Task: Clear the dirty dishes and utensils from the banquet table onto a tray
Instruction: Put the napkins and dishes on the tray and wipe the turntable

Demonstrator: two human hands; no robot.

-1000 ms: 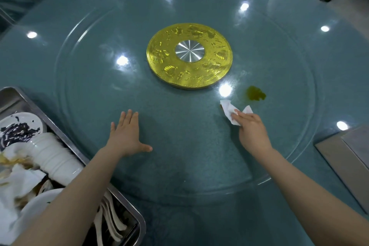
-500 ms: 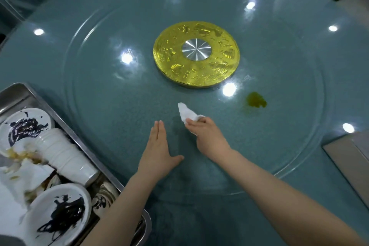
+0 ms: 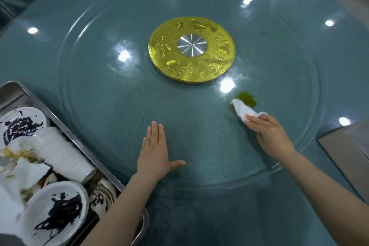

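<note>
A steel tray at the lower left holds dirty white plates smeared with dark sauce, a stack of white bowls lying on its side, spoons and crumpled napkins. My left hand rests flat, fingers straight, on the glass turntable. My right hand pinches a white tissue whose far end touches a green stain on the glass.
A gold disc with a silver hub sits at the turntable's centre. A grey metal surface juts in at the right edge. Ceiling lights reflect off the glass.
My right hand swept the tissue left to the middle, then back right, up to the green stain. My left hand shifted right along the glass and stays flat.
</note>
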